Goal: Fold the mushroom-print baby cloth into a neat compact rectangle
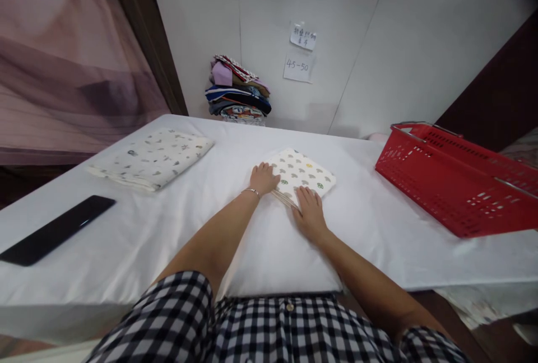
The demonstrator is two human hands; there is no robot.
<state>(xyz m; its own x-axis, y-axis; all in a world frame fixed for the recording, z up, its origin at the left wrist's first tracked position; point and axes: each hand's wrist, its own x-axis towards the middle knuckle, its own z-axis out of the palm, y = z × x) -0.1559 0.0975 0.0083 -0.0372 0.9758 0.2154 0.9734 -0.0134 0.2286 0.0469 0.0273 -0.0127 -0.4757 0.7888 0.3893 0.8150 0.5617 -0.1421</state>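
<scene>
A folded white cloth [296, 171] printed with grey, green and yellow shapes lies on the white-covered table in front of me. My left hand [264, 178] rests on its left corner, fingers spread over the edge, a thin bracelet at the wrist. On the near right side of the cloth lies my right hand [310, 213], fingers stretched out flat and thumb along the layered edge. Several stacked layers show at the near edge between the hands. Both palms are hidden from view.
Another folded white cloth [157, 157] with dark prints lies left, beyond a flat black object [59, 229]. A red plastic basket [454, 181] with metal handles stands right. Behind the table rises a pile of folded fabrics [239, 91], near paper notes [298, 67] on the wall.
</scene>
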